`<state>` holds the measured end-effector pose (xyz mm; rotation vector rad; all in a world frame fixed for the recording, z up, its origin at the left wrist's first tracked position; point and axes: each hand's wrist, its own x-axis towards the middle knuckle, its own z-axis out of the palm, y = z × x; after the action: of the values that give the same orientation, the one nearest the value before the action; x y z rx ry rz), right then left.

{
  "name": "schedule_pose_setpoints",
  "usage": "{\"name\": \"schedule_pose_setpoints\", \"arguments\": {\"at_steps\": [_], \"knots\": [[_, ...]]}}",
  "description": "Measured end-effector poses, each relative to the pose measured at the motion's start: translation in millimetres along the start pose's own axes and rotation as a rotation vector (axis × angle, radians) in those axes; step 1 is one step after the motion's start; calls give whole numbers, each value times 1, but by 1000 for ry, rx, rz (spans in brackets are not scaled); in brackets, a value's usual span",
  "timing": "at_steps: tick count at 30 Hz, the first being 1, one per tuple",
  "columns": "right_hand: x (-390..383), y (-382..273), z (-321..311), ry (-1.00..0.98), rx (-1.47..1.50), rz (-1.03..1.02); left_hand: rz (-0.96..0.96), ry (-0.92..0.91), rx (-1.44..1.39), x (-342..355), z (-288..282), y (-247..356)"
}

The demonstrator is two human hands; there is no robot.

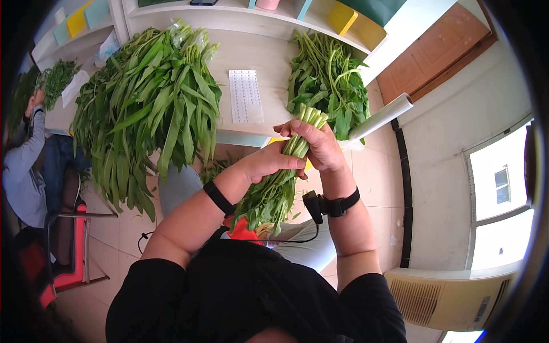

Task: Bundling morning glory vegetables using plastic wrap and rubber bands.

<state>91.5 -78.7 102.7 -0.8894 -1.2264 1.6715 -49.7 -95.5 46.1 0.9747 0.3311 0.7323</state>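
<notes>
Both my hands are closed around a bunch of long-stemmed leafy greens point(266, 200), which look like water spinach. Its pale stem ends point up and away from me, and its leaves hang down over my lap. My left hand point(271, 162) wraps the stems from the left, with its thumb across them. Higher on the same stems, my right hand point(321, 146) grips from the right, and some of its fingers are hidden behind the bunch. A big heap of narrow-leaved greens point(154, 108) overhangs the desk edge at left. Another leafy pile point(329, 74) lies at right, beyond my right hand.
Between the piles, a printed paper sheet point(246, 96) lies on the desk point(269, 51). A roll of clear film point(383, 116) juts out at right. At far left, a person's hand point(37, 98) touches greens, near a red chair point(71, 251). Shelves point(229, 12) line the back.
</notes>
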Motion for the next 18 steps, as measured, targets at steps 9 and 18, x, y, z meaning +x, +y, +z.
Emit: {"name": "schedule_pose_setpoints", "arguments": {"at_steps": [9, 18], "knots": [[-2, 2, 11, 27, -166, -43, 75, 181, 139, 1, 2, -14], [-20, 38, 15, 168, -483, -259, 248, 438, 74, 11, -18, -9]]}}
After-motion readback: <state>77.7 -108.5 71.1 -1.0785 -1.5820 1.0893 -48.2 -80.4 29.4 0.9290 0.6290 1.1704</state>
